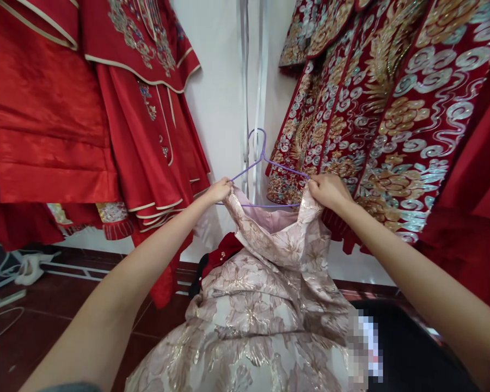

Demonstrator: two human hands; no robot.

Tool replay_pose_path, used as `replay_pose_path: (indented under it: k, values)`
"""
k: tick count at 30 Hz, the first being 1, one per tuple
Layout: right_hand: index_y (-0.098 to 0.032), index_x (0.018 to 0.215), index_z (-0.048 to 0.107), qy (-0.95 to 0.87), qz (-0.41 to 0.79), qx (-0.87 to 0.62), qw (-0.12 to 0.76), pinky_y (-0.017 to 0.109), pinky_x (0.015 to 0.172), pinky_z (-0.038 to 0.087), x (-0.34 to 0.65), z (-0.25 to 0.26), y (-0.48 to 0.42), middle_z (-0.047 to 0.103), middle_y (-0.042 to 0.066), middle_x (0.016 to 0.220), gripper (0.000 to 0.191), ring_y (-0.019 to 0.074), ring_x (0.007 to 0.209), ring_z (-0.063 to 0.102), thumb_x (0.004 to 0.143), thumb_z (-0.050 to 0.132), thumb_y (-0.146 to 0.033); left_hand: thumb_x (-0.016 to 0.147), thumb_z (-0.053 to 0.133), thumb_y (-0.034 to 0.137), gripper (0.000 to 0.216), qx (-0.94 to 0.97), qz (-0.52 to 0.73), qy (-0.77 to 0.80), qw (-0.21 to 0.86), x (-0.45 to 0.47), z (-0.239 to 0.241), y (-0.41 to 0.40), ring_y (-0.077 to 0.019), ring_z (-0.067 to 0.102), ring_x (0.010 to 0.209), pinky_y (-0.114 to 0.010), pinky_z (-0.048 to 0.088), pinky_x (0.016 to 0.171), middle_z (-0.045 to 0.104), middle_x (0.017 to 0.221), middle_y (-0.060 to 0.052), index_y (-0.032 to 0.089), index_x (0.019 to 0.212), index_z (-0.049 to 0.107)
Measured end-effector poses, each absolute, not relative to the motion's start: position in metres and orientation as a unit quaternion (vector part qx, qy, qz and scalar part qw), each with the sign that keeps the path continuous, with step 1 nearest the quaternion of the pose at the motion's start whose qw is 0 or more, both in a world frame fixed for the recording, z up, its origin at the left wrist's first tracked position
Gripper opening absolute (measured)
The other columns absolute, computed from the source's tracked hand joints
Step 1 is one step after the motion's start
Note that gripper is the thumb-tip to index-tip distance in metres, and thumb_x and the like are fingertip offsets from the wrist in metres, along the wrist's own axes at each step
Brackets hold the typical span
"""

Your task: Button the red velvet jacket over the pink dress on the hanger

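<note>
A pale pink dress (265, 294) with gold floral brocade hangs from a thin purple wire hanger (265, 158) in front of me. My left hand (219, 190) pinches the dress's left shoulder at the hanger's left end. At the hanger's right end, my right hand (329, 190) is closed on the right shoulder of the dress. The skirt spreads down toward me and fills the lower middle of the view.
Red satin garments (106, 109) with cream trim hang at the left. Red robes (392, 109) thick with gold and silver embroidery hang at the right. A white wall (224, 92) shows between them. White cables (20, 272) lie on the dark red floor (44, 321) at lower left.
</note>
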State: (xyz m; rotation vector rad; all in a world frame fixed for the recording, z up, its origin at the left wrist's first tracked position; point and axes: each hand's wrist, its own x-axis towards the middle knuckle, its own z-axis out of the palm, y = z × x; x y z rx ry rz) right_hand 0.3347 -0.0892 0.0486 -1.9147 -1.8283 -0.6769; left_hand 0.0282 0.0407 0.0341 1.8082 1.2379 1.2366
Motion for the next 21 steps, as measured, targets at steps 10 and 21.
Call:
replay_pose_path:
  k: [10,21]
  values:
    - [-0.006,0.106,0.056,-0.630,-0.243,-0.717,0.174,0.036,0.078,0.039,0.308,0.048,-0.085,0.065,0.023,0.101,0.037,0.0301,0.091,0.060,0.088,0.033,-0.027,0.064,0.072,0.014,0.017,0.677,0.471,0.483,0.293,0.003,0.032,0.022,-0.0353,0.025,0.136,-0.046,0.018,0.110,0.060,0.086,-0.011,0.018,0.072,0.059]
    - [-0.005,0.100,0.065,-0.696,0.007,-0.716,0.054,0.030,0.082,0.042,0.324,0.101,-0.094,0.064,0.022,0.109,0.044,0.0241,0.094,0.059,0.088,0.048,-0.043,0.061,0.076,0.020,0.034,0.667,0.510,0.469,0.276,-0.003,0.009,0.021,-0.0371,0.019,0.138,-0.049,0.016,0.110,0.058,0.111,-0.016,0.019,0.091,0.060]
